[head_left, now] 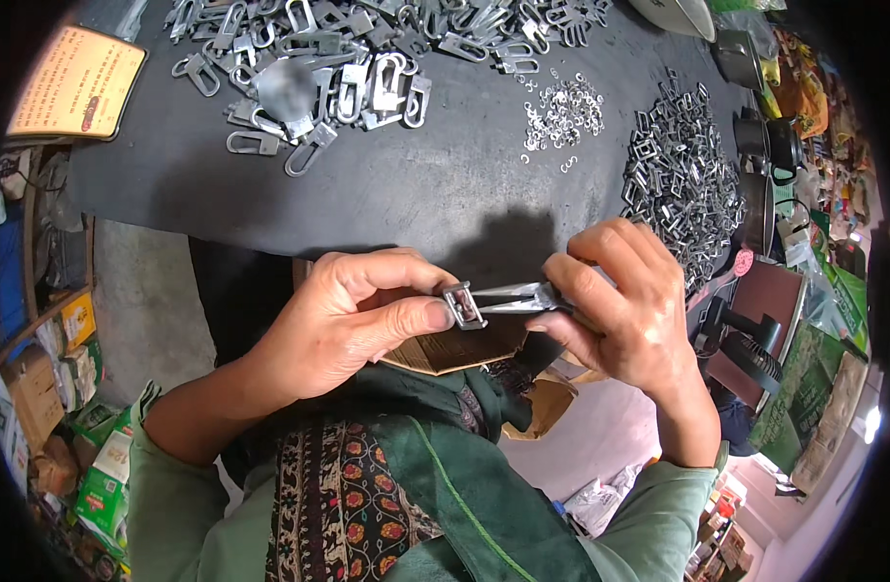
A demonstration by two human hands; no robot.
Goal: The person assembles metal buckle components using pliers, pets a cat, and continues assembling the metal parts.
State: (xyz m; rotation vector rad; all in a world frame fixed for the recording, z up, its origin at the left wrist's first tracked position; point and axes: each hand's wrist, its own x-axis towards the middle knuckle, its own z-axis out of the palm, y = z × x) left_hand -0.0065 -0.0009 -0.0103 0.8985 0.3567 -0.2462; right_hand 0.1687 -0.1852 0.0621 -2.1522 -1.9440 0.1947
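Between the thumb and fingers of my left hand (pixel 367 310) is a small rectangular metal frame (pixel 464 306), held up in front of the table's near edge. My right hand (pixel 619 301) is wrapped round a pair of needle-nose pliers (pixel 527 299). The slim jaws of the pliers point left and reach to the metal frame; whether they grip anything there is too small to tell. Below my hands an open cardboard box (pixel 454 351) shows in part.
On the dark table (pixel 406 194) lie a heap of flat looped metal pieces (pixel 348 82), a small pile of tiny rings (pixel 566 112) and a heap of small metal frames (pixel 682 175). An orange printed card (pixel 81 82) lies far left. A black fan (pixel 741 344) stands at right.
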